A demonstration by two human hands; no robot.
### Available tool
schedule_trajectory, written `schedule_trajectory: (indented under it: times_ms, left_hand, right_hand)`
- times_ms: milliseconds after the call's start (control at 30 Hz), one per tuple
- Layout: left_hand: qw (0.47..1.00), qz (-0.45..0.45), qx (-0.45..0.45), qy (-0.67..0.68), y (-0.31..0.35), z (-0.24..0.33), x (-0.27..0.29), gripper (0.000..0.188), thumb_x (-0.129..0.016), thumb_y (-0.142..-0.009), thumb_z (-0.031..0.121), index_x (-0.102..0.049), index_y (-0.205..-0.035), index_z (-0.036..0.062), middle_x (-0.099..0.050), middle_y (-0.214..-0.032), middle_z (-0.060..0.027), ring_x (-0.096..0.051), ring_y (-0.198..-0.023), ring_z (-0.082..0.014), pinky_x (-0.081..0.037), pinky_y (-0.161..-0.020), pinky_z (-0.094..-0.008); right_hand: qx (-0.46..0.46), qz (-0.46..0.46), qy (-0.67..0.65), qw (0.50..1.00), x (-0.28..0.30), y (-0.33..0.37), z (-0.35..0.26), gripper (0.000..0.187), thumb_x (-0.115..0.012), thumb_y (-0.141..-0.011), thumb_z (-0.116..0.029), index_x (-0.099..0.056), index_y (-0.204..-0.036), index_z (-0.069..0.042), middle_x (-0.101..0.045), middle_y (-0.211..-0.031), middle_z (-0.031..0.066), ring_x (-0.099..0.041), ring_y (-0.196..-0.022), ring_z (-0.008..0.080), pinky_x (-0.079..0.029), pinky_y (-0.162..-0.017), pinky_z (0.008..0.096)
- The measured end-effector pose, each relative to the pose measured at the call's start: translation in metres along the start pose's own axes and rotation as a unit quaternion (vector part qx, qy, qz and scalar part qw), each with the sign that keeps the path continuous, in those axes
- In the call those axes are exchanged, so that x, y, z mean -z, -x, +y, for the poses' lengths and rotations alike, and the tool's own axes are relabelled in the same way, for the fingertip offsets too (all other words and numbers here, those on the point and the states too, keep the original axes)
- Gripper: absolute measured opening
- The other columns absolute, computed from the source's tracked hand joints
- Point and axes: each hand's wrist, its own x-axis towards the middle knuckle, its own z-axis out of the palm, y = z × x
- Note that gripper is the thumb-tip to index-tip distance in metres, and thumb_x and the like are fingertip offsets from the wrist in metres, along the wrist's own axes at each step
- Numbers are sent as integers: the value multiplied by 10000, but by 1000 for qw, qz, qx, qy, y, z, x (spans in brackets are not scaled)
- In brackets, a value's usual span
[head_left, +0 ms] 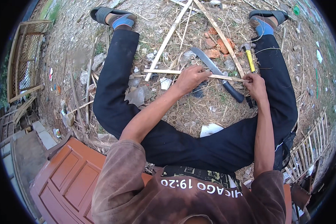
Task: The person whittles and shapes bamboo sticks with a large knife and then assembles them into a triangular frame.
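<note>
The ground around the two hands is outdoor earth, covered with dry straw, stones and small litter. The left hand pinches a thin wooden strip near its middle; the right hand pinches the same strip at its right end. Beyond the hands, two longer sticks lean toward each other. Between the hands lies a machete, partly under the strip. Just beyond the right hand is a hammer, and broken red bricks lie to its left. Far to the left of the left hand stands a lattice panel; behind it, nearer the body, there is a reddish-brown panelled door.
</note>
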Motion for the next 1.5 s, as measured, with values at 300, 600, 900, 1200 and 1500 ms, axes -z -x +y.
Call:
schedule_trajectory:
  times_ms: [300,600,900,1200,1500]
  left_hand:
    - [985,91,92,-110,21,-10,66,288,-739,-812,195,-688,-1064,66,-628,-1041,-122,-593,-971,-301,-455,-853,-410]
    - [703,179,648,232,86,-70,110,319,-617,-940,344,-623,-1114,78,-614,-932,-44,-569,-804,-146,-481,-673,-309]
    - [688,201,638,281,97,-79,108,249,-679,-911,264,-619,-1017,46,-620,-894,-31,-579,-770,-105,-510,-665,-251]
    - [619,227,619,427,100,-80,104,249,-690,-899,156,-570,-1091,51,-622,-976,-30,-573,-894,-140,-485,-863,-291]
    - [590,260,617,451,96,-71,107,228,-654,-909,93,-516,-1087,54,-609,-1038,-69,-573,-929,-181,-510,-876,-351]
  right_hand:
    - [4,12,18,1000,0,3,7,218,-674,-699,4,-685,-916,6,-671,-812,188,-679,-796,307,-524,-749,376]
    - [-52,32,-38,997,3,6,7,261,-685,-786,-34,-685,-1039,31,-712,-859,113,-685,-785,159,-529,-719,282]
    - [-108,24,-37,993,5,9,-4,271,-651,-827,-78,-681,-1066,46,-723,-915,174,-713,-851,231,-536,-780,313]
    - [-123,12,-96,988,-3,6,19,274,-675,-850,-176,-705,-1021,36,-710,-821,116,-669,-740,159,-517,-705,295]
    - [-118,-46,-80,989,-8,0,12,314,-687,-855,-190,-679,-1060,47,-695,-832,67,-590,-676,80,-472,-639,248]
